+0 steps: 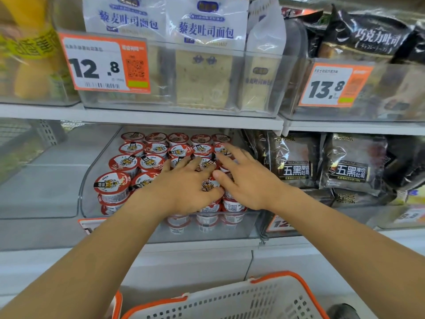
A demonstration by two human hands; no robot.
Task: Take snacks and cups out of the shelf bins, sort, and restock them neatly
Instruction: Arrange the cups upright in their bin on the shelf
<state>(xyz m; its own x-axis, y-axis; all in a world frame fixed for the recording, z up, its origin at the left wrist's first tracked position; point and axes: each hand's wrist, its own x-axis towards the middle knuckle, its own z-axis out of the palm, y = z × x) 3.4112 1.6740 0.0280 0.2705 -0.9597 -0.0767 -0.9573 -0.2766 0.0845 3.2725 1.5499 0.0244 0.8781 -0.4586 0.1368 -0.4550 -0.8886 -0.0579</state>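
Hands | your left hand (184,187) and right hand (248,180) lie flat on cups (119,163) in clear bin (92,180) | fingers (226,165) released, spread.

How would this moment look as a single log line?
stage: restocking | left hand: flat on cups | right hand: flat on cups | bin: full | basket: below

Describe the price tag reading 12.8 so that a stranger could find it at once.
Start at the upper shelf, at the clear bin of white bread bags. The price tag is stuck on its front, left end. Unlike the tag reading 13.8 further right, it carries a QR code.
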